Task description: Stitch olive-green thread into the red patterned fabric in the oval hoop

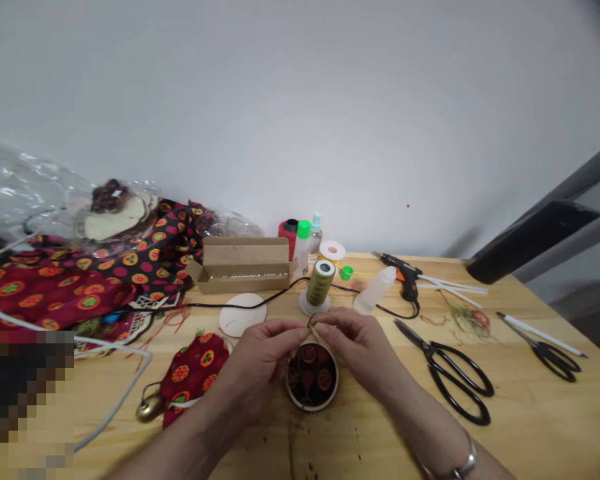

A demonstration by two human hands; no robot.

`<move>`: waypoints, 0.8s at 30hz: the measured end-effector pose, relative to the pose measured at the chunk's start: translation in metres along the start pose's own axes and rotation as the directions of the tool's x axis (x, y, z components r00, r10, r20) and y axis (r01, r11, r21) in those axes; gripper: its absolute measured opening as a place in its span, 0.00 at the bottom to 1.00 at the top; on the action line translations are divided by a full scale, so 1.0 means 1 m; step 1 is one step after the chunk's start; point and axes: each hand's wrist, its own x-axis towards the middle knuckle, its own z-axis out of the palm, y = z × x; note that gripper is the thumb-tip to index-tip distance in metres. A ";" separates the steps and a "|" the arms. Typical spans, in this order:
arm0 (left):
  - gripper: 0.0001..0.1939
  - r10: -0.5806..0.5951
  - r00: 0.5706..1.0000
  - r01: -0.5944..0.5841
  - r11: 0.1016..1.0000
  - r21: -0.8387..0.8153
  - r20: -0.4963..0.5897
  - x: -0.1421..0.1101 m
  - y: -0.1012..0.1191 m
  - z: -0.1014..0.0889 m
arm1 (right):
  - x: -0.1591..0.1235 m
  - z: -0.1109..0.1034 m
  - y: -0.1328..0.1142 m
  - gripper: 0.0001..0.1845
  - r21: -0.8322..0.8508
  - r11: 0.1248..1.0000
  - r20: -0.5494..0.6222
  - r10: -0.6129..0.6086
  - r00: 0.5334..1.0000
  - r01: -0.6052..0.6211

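Note:
My left hand point(273, 350) and my right hand point(353, 340) meet at the middle of the table, thumbs and fingertips pinched on a thin olive thread point(311, 321). Just below the fingertips lies a round piece covered in dark patterned fabric point(313, 379) with a pale rim. A loose strand runs down over it toward the table's near side. Behind my hands an olive thread spool point(320, 285) stands upright. Red patterned fabric point(195, 367) lies left of my left forearm, with a brass bell point(151, 407) beside it.
Large black scissors point(453, 377) and smaller scissors point(550, 350) lie at right, with a glue gun point(403, 275) behind. A white bottle point(376, 291), an open cardboard box point(245, 277) and a white disc point(243, 315) stand or lie farther back. Patterned cloth point(145, 260) heaps at left.

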 end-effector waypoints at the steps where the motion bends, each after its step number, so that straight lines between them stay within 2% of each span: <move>1: 0.09 -0.007 1.000 0.007 1.000 -0.010 -0.006 0.000 0.000 0.000 | -0.001 0.000 0.000 0.11 -0.032 0.999 -0.001 -0.007 1.000 0.007; 5: 0.07 -0.012 1.000 0.011 0.997 -0.075 -0.003 0.001 -0.001 -0.001 | -0.003 -0.001 -0.003 0.11 -0.108 0.994 -0.029 0.017 0.999 -0.020; 11: 0.07 0.020 0.998 -0.022 0.999 -0.030 -0.067 0.001 0.003 0.002 | -0.011 0.003 -0.011 0.14 -0.099 0.993 -0.015 0.055 0.998 -0.056; 18: 0.06 0.011 0.999 -0.015 0.992 -0.123 -0.033 0.002 0.003 0.001 | -0.023 0.012 -0.010 0.15 -0.183 0.976 0.114 -0.095 0.989 0.115; 24: 0.06 -0.022 1.000 0.024 0.985 -0.170 0.013 0.003 0.003 -0.002 | -0.027 0.015 -0.010 0.16 -0.317 0.923 0.284 -0.125 0.951 0.216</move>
